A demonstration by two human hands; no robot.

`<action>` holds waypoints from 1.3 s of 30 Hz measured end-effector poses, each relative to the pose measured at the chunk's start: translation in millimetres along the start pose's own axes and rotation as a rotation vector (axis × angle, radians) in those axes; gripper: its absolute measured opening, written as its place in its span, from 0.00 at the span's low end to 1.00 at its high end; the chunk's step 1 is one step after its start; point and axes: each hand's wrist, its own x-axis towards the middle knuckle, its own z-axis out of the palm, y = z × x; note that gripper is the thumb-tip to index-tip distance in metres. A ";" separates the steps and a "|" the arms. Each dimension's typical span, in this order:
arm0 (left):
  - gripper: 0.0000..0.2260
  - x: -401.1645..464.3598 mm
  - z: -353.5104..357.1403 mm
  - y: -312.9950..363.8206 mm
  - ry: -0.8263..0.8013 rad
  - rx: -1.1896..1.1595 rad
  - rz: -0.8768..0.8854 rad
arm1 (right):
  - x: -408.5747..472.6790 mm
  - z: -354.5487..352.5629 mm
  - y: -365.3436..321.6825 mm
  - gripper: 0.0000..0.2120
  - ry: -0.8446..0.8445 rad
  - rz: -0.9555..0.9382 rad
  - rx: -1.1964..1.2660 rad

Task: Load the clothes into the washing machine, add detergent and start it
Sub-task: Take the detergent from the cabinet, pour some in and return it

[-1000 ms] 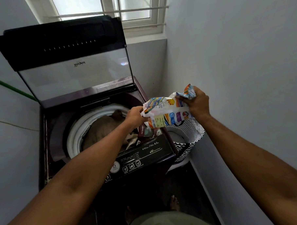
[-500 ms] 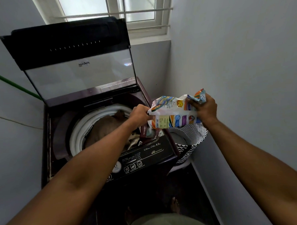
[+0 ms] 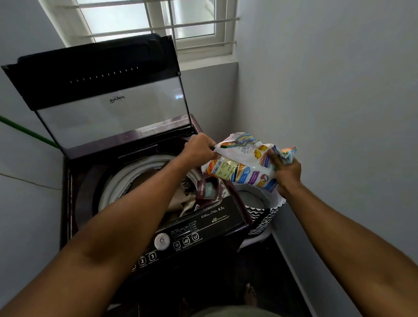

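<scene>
Raised slightly, detergent packet (image 3: pixel 245 165) held between left hand (image 3: pixel 199 148) and right hand (image 3: pixel 286 170).

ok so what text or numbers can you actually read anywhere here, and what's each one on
"Whirlpool", seen reversed: glass lid of the washing machine.
"6.5 kg": control panel.
"6": round white dial.
"2" and "3": panel buttons.
"ExpressWash": control panel, faint.
Other panel captions: too small to read.
Detergent packet, held by left hand and right hand: barcode label and print too blurred to read.
</scene>
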 end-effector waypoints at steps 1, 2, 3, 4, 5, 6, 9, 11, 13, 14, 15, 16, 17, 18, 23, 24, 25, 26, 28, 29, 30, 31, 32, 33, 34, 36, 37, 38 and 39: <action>0.09 0.7 -5.3 5.5 0.001 0.014 0.021 | -0.9 0.9 2.1 0.16 0.004 0.029 0.040; 0.09 1.1 -10.7 10.9 0.003 0.030 0.041 | -1.2 2.4 5.1 0.15 0.008 0.060 0.073; 0.09 1.9 -15.9 15.9 0.003 0.047 0.063 | -3.4 3.8 7.1 0.15 -0.002 0.094 0.097; 0.09 2.2 -21.1 20.7 0.001 0.059 0.083 | -4.7 6.4 9.5 0.14 -0.020 0.122 0.129; 0.09 2.3 -25.7 24.8 0.001 0.070 0.102 | -8.0 9.2 10.7 0.13 -0.038 0.145 0.156; 0.09 2.6 -30.6 28.8 0.004 0.083 0.118 | -8.7 13.1 13.6 0.13 -0.053 0.170 0.192; 0.10 2.6 -44.8 35.4 0.025 0.126 0.144 | -14.8 26.4 17.9 0.20 -0.116 0.242 0.246; 0.09 0.9 -54.3 36.8 0.018 0.156 0.144 | -16.4 33.7 22.6 0.30 -0.182 0.262 0.238; 0.07 -0.2 -62.7 33.3 -0.017 0.172 0.124 | -15.4 39.7 24.5 0.34 -0.195 0.268 0.212; 0.06 -1.2 -66.5 30.8 -0.031 0.162 0.106 | -14.4 43.4 22.2 0.35 -0.190 0.277 0.192; 0.05 -2.5 -69.5 28.9 -0.031 0.147 0.088 | -13.9 46.0 18.3 0.35 -0.188 0.287 0.182; 0.05 -3.8 -72.6 28.7 -0.015 0.131 0.071 | -14.1 50.4 13.2 0.36 -0.185 0.302 0.176; 0.04 -5.1 -75.5 30.4 0.010 0.116 0.060 | -14.2 52.9 7.7 0.37 -0.186 0.304 0.164; 0.04 -5.6 -78.9 33.4 0.033 0.103 0.054 | -10.3 56.7 7.1 0.36 -0.179 0.303 0.156; 0.05 -1.4 -94.4 49.7 0.071 0.138 0.070 | -14.0 72.3 3.4 0.43 -0.307 0.384 0.061; 0.05 0.5 -94.1 50.0 0.062 0.165 0.078 | -14.5 73.9 7.1 0.41 -0.322 0.391 0.037; 0.05 1.2 -92.0 49.4 0.045 0.196 0.088 | -18.8 74.0 6.7 0.36 -0.318 0.400 0.009; 0.05 0.9 -88.5 48.0 0.018 0.228 0.100 | -22.7 74.4 7.3 0.30 -0.295 0.395 -0.028; 0.06 -0.5 -78.9 42.3 -0.038 0.274 0.116 | -22.4 72.7 12.9 0.19 -0.256 0.370 -0.140; 0.07 -2.2 -74.6 39.4 -0.048 0.281 0.124 | -22.0 71.6 12.8 0.17 -0.247 0.369 -0.203; 0.08 -3.7 -71.7 36.7 -0.043 0.277 0.130 | -19.3 70.9 11.9 0.18 -0.246 0.358 -0.244; 0.08 -4.7 -69.5 34.8 -0.029 0.264 0.137 | -19.6 70.1 7.2 0.26 -0.244 0.319 -0.302; 0.08 -5.6 -68.5 34.1 -0.015 0.248 0.144 | -14.2 71.0 6.9 0.37 -0.236 0.227 -0.385; 0.08 -6.4 -68.1 34.0 -0.004 0.238 0.152 | -8.9 72.5 4.9 0.45 -0.218 0.108 -0.526; 0.08 -7.1 -68.1 35.1 0.007 0.234 0.160 | -1.9 76.1 5.1 0.46 -0.225 -0.040 -0.629; 0.07 -7.1 -66.2 38.4 0.028 0.240 0.174 | 5.2 85.8 -1.9 0.39 -0.269 -0.308 -0.682; 0.06 -7.1 -63.7 40.3 0.045 0.250 0.182 | -4.8 90.3 -18.8 0.35 -0.299 -0.383 -0.658; 0.06 -6.3 -61.0 41.3 0.067 0.265 0.187 | -9.3 94.0 -31.7 0.30 -0.327 -0.424 -0.613; 0.06 -6.2 -58.2 41.3 0.091 0.277 0.190 | -13.4 95.1 -41.9 0.23 -0.351 -0.428 -0.558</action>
